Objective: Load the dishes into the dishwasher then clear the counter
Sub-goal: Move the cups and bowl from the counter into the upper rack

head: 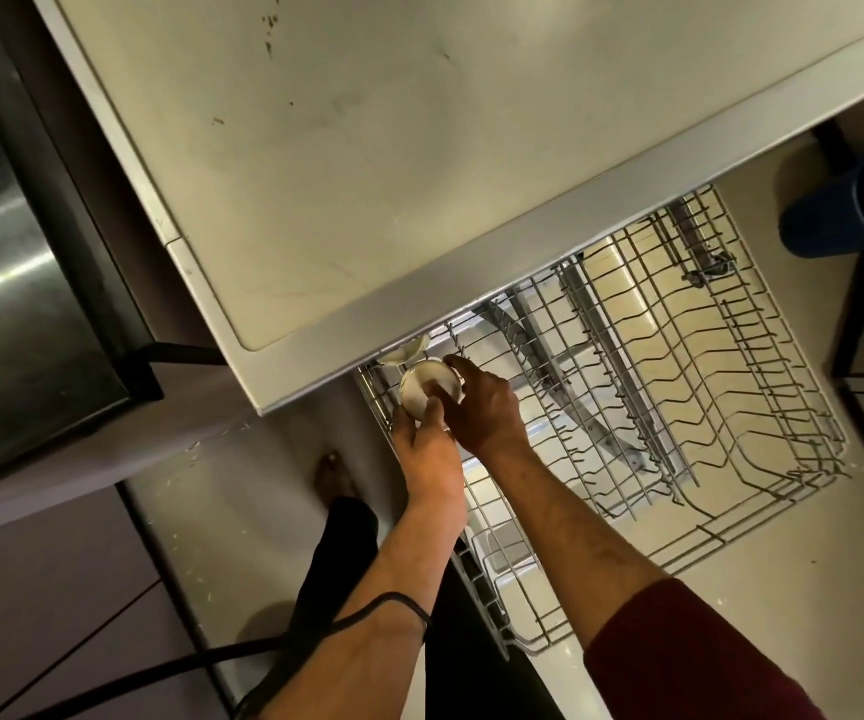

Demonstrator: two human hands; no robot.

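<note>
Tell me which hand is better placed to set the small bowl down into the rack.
Probably the right hand. It covers the small bowl from above and lies over the open rack. The left hand only holds the bowl's lower edge, at the rack's side.

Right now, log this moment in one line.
both hands hold small white bowl | over pulled-out dishwasher rack corner | under counter edge

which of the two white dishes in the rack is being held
The round white bowl, gripped by both the left hand and right hand. The other white dish sits untouched behind it, half hidden under the counter edge.
</note>
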